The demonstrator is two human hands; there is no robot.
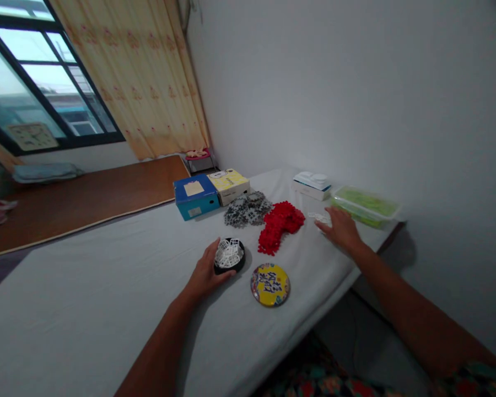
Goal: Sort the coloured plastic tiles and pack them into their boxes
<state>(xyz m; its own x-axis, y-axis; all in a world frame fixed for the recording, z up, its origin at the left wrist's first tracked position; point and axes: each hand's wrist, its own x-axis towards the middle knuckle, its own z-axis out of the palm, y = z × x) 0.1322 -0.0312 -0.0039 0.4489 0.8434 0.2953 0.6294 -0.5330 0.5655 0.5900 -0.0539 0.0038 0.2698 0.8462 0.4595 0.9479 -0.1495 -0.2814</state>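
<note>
My left hand (204, 273) curls round the near side of a small round black tin (230, 257) holding several white plastic pieces. Just right of it lies the tin's yellow patterned lid (270, 284), flat on the white sheet. My right hand (341, 228) lies palm down, fingers stretched, over a few loose white pieces (319, 217) on the sheet. Between the hands sit a pile of red pieces (280, 225) and a pile of grey pieces (247, 209).
A blue box (195, 196) and a yellow box (228, 186) stand at the far side. A white box (312, 184) and a clear tub with green contents (364, 206) sit near the wall. The sheet's edge (334, 292) drops off on my right. A brown mat (82, 198) lies left.
</note>
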